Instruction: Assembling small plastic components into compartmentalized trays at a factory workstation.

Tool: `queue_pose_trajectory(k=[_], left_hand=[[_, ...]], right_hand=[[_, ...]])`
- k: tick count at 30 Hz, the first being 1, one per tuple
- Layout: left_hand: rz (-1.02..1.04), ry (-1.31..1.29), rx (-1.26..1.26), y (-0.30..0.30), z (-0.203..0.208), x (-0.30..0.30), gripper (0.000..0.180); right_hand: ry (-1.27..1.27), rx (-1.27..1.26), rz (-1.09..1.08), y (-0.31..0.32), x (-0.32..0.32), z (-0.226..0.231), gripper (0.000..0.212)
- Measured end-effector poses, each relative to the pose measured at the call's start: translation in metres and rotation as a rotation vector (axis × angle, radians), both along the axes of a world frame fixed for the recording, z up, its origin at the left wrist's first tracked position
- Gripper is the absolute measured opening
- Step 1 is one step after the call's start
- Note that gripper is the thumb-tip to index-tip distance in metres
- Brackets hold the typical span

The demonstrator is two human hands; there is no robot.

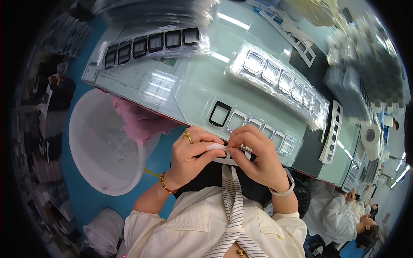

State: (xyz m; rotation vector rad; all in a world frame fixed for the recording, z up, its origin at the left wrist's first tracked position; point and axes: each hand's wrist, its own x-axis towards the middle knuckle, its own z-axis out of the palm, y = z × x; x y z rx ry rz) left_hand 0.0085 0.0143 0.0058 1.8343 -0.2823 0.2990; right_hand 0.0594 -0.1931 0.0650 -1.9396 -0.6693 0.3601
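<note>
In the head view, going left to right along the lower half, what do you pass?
White round tub → pink cloth → left hand → small white strip pinched between both hands → right hand → co-worker in white.

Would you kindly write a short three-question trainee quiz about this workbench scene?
1. True or false: both hands pinch the same small white strip.
2. Which hand wears a gold ring: the left hand or the right hand?
3. Multiple choice: the lone black frame on the bench lies
A. at the left end of a row of clear frames
B. inside the white tub
C. on the floor

Key: 1 true; 2 left hand; 3 A.
</note>
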Motion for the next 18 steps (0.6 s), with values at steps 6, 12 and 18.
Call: queue_pose_trajectory(k=[6, 12, 18], left_hand=[[0.005, 0.01, -0.006, 0.001, -0.002, 0.001, 0.014], [0.001, 0.013, 0.015, 0.002, -0.005, -0.001, 0.014], [0.013, 0.039, 0.034, 0.009, -0.008, -0.004, 0.013]], right_hand=[[0.072, -0.023, -0.111, 0.006, -0.001, 0.005, 0.014], [0.023, -0.034, -0.033, 0.003, -0.003, 0.001, 0.012], [-0.037, -0.048, 0.025, 0.004, -0.003, 0.011, 0.013]])
